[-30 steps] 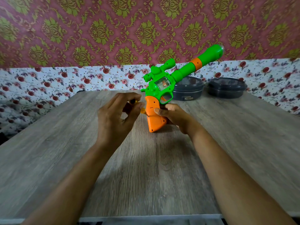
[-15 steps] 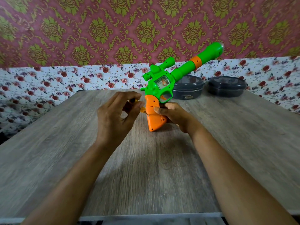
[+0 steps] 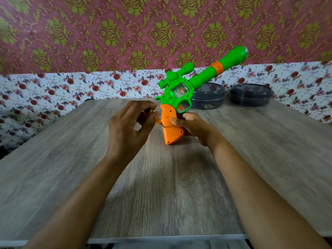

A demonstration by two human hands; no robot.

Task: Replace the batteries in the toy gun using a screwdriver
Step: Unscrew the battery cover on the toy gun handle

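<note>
Head view: the left hand's [image 3: 129, 128] fingers pinch a small yellow-handled screwdriver [image 3: 158, 121], its tip at the orange grip of the green plastic toy gun [image 3: 181, 94]. The right hand [image 3: 190, 126] clasps the gun, butt down on the grey wood-grain table [image 3: 161, 194]. This is probably the battery-cover screw, and steady turning comes next. Two dark round tubs [image 3: 208, 96] sit behind, against floral wallpaper [image 3: 71, 87].

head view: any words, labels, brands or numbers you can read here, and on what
No text can be read.
left dark container: small pale label on its front wall, too small and blurred to read.
right dark container: no label shows.
toy gun: no print shows.
screwdriver: mostly hidden in the left hand, no print shows.
</note>
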